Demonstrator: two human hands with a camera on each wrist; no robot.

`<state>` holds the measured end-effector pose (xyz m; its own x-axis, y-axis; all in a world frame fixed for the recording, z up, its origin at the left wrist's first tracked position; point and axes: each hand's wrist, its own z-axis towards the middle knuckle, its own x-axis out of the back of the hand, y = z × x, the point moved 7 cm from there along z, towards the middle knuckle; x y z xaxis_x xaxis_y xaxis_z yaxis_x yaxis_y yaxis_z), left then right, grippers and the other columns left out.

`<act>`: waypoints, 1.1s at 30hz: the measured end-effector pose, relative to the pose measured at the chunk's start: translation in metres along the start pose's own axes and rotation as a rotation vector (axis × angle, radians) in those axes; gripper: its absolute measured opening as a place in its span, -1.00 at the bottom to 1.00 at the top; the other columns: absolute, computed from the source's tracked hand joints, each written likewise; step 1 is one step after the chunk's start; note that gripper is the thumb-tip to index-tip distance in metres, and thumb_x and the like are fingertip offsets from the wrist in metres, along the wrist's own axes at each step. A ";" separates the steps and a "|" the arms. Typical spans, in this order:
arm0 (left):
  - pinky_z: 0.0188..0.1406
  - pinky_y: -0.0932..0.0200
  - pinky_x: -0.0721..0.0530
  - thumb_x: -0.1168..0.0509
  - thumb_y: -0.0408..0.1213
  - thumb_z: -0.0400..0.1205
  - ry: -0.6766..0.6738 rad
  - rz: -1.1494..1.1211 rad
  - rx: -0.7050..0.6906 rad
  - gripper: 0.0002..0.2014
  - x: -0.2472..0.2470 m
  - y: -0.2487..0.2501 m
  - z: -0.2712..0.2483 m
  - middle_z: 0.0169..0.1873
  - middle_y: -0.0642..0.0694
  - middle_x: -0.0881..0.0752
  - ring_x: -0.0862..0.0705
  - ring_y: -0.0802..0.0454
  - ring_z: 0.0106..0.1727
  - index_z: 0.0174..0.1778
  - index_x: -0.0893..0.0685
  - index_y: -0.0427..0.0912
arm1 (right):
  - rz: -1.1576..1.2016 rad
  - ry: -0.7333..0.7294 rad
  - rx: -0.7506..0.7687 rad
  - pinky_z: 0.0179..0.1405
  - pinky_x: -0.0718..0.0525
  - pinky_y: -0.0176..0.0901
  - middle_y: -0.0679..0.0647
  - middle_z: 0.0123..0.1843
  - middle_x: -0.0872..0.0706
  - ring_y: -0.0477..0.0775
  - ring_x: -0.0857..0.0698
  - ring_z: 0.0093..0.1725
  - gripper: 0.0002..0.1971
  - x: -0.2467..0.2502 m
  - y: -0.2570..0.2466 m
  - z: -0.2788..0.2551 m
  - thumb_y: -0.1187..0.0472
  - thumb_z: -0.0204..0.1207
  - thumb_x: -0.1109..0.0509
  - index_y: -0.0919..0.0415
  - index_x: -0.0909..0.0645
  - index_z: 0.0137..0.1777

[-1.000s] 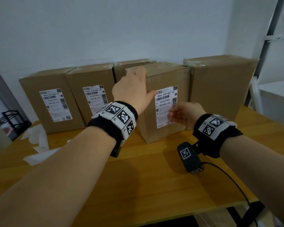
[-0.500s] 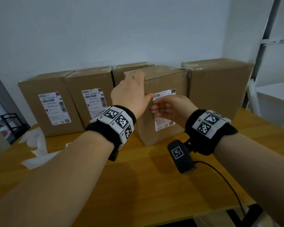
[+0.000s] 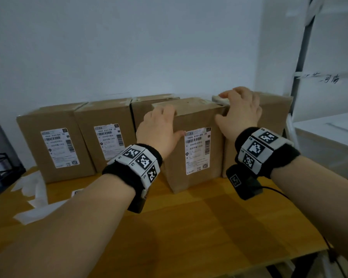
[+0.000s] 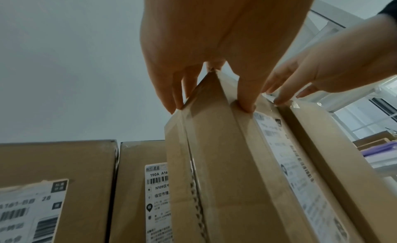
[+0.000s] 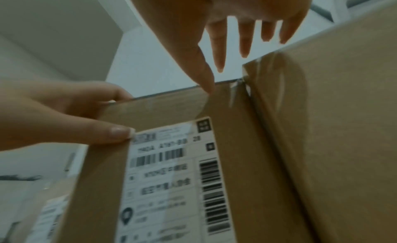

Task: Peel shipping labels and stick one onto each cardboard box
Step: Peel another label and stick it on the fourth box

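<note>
Several cardboard boxes stand in a row at the back of the wooden table (image 3: 189, 227). The front box (image 3: 199, 117) carries a white shipping label (image 3: 197, 150) flat on its face. My left hand (image 3: 159, 127) grips this box's top left corner, fingers over the top and side, thumb (image 5: 103, 132) on the face beside the label (image 5: 176, 178). Over its top right corner hovers my right hand (image 3: 239, 113), fingers spread and straight, tips touching the top edges there. The rightmost box (image 3: 273, 121) shows no label. Two boxes at left bear labels (image 3: 59, 147) (image 3: 111, 141).
White backing-paper scraps (image 3: 32, 189) lie on the table's left part. A black wire rack (image 3: 2, 169) stands at the far left. A white surface (image 3: 329, 133) and a metal frame sit to the right. A grey wall is close behind the boxes.
My right hand left the label on the box's face and rose to the top right corner. My left hand stayed on the top left corner. The label now lies flat.
</note>
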<state>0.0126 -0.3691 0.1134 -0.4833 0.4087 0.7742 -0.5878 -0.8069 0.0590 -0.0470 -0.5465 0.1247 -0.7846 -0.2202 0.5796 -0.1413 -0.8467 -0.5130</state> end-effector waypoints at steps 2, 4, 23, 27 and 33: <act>0.12 0.01 -0.59 -0.29 0.09 0.56 -0.013 -0.007 -0.019 -0.45 0.000 0.005 -0.001 0.33 -0.12 -0.52 -0.52 -0.12 0.31 0.42 -0.39 -0.03 | -0.117 -0.125 -0.024 0.57 0.05 0.24 0.03 0.62 -0.24 0.14 0.00 0.66 -0.43 -0.007 0.008 0.008 0.24 0.44 -0.29 -0.03 -0.38 0.48; 0.17 0.01 -0.57 -0.28 0.07 0.59 -0.023 -0.018 -0.030 -0.45 0.000 0.009 -0.001 0.37 -0.12 -0.50 -0.51 -0.12 0.35 0.48 -0.36 0.00 | -0.203 -0.208 -0.043 0.54 0.17 0.38 0.03 0.63 -0.25 0.11 0.03 0.67 -0.43 -0.012 0.017 0.014 0.24 0.48 -0.24 -0.05 -0.34 0.52; 0.30 0.08 -0.50 -0.28 -0.03 0.62 -0.110 -0.136 -0.100 -0.47 -0.023 0.049 0.030 0.44 -0.10 -0.45 -0.51 -0.05 0.39 0.49 -0.35 -0.05 | -0.306 -0.100 -0.087 0.46 -0.28 0.31 0.07 0.52 -0.45 0.14 -0.25 0.57 -0.55 0.006 0.081 0.048 0.25 0.58 -0.08 0.01 -0.43 0.46; 0.34 0.07 -0.47 -0.28 -0.07 0.62 -0.123 -0.174 -0.098 -0.48 -0.036 0.056 0.044 0.44 -0.11 -0.44 -0.49 -0.07 0.41 0.49 -0.35 -0.07 | -0.247 -0.036 -0.054 0.53 -0.15 0.33 0.05 0.52 -0.46 0.10 -0.24 0.58 -0.57 0.006 0.087 0.050 0.19 0.63 -0.02 0.06 -0.46 0.46; 0.50 -0.10 -0.30 -0.25 0.00 0.62 -0.110 -0.085 -0.111 -0.49 -0.055 0.058 0.067 0.47 -0.07 -0.44 -0.48 -0.08 0.44 0.48 -0.34 -0.01 | -0.193 -0.010 -0.030 0.55 0.01 0.43 0.10 0.52 -0.43 0.15 -0.18 0.60 -0.52 -0.003 0.084 0.047 0.08 0.53 -0.16 0.04 -0.42 0.46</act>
<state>0.0485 -0.4666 0.1167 -0.3587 0.4195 0.8339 -0.6942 -0.7171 0.0621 -0.0279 -0.6394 0.1098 -0.7348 -0.0598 0.6757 -0.3067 -0.8592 -0.4096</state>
